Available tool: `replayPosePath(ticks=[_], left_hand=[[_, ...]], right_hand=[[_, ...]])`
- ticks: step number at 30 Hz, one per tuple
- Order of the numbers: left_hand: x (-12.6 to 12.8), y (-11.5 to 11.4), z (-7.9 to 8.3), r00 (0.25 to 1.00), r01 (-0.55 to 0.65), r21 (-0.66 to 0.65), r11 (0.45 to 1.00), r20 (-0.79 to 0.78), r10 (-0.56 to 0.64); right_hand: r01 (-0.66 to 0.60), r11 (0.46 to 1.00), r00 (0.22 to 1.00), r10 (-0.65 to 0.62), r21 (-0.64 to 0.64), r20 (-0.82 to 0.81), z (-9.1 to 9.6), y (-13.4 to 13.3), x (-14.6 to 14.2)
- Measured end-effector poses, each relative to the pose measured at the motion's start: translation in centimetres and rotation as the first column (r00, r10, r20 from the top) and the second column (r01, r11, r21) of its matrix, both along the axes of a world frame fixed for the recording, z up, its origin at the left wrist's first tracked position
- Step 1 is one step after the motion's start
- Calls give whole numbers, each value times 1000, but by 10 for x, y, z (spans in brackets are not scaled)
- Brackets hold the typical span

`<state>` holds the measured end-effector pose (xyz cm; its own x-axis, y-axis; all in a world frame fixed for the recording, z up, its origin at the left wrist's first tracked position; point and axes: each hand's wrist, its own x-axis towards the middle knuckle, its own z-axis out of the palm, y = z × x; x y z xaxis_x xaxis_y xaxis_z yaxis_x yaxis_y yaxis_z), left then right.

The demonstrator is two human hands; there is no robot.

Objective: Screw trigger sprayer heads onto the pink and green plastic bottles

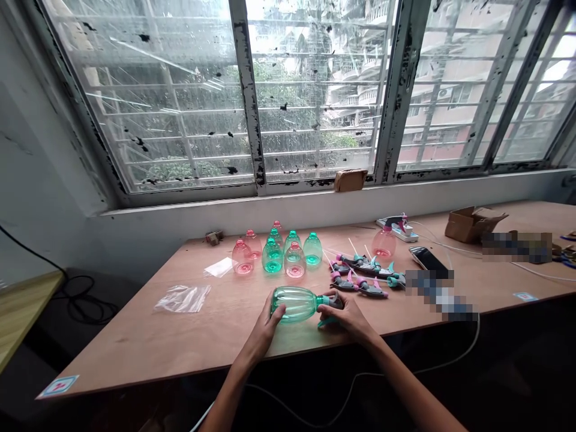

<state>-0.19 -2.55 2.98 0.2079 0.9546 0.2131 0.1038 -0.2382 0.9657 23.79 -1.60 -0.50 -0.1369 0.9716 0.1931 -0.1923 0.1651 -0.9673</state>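
Note:
A clear green spray bottle (294, 304) lies on its side between my hands, over the front part of the table. My left hand (269, 318) is closed round its base. At the neck, my right hand (344, 313) grips the grey and teal spray head (330, 302), whose trigger points down. Behind them stand several bottles without heads, among them a green bottle (272, 257) and a pink bottle (295, 261). To the right lies a pile of loose spray heads (360, 273) in grey, pink and teal, some with white tubes.
A pink spray bottle (384, 241) with its head on stands behind the pile. Right of it are a phone (429, 262), a white power strip (404, 233) and a cardboard box (470, 224). A plastic bag (183, 299) lies on the left of the wooden table (135, 348).

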Motion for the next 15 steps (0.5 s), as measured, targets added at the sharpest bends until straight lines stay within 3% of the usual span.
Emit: replayPosePath(ticks=[15], left_hand=[[-1,3,-3,993,-111,-70,991,-58,107]], right_hand=[[-19,999,999,16,51,47,2,0,-2]])
